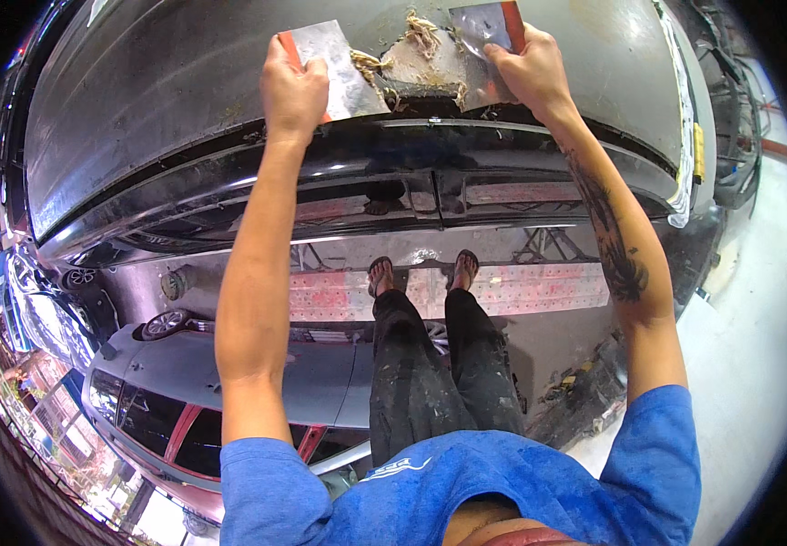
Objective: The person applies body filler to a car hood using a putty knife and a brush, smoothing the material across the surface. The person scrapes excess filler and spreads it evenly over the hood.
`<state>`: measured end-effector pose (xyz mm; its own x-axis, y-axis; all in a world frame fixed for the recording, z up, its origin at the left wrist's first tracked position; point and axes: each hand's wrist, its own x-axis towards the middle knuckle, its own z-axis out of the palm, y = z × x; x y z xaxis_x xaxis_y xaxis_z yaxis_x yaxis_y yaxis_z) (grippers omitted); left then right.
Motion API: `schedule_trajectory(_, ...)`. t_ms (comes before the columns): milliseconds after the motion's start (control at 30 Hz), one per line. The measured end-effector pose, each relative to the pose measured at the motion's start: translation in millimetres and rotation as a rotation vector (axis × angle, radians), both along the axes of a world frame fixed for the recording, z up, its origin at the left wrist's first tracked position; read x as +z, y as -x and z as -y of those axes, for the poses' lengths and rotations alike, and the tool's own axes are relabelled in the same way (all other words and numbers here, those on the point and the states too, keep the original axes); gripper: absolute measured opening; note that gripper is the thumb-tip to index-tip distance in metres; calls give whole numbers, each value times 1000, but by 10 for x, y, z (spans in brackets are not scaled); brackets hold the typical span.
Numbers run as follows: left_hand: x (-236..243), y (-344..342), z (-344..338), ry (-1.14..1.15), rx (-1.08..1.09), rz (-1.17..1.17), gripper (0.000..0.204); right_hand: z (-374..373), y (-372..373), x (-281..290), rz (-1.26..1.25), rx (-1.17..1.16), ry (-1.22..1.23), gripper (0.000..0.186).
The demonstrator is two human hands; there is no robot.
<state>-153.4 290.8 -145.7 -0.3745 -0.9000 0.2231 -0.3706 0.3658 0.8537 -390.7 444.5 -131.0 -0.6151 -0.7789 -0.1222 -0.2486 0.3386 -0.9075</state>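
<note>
My left hand (294, 96) grips a flat metal spreader (350, 86) with an orange strip, held against a large grey car panel (157, 82) near its dark lower edge. My right hand (532, 77) grips a second metal spreader (477, 50), also orange-edged, at the right. Between the two blades, beige, stringy material (422, 36) and a pale, rough patch (425, 68) show on the panel. Part of the beige material lies against the left blade's edge.
Below me, my sandalled feet stand on a perforated platform (330, 296). A grey car with red frames (320, 373) stands at the lower left, with other vehicles (43, 309) beyond it. Dark parts (735, 146) stand at the right, beside a white surface (748, 300).
</note>
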Motion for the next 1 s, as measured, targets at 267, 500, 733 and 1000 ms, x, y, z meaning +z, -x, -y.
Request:
schedule_trajectory(267,64,552,-113,219,40,175,40,289,-73,-131,-285,39,2,29)
schedule_trajectory(500,338,371,-83,75,-101,155,40,97,109,123,-340,205,137,31)
schedule_trajectory(733,138,498,50,226,-135,40,44,542,42,0,-319,139,8,17)
schedule_trajectory(1000,316,562,-141,-67,45,-8,33,164,315,2,-533,95,-89,34)
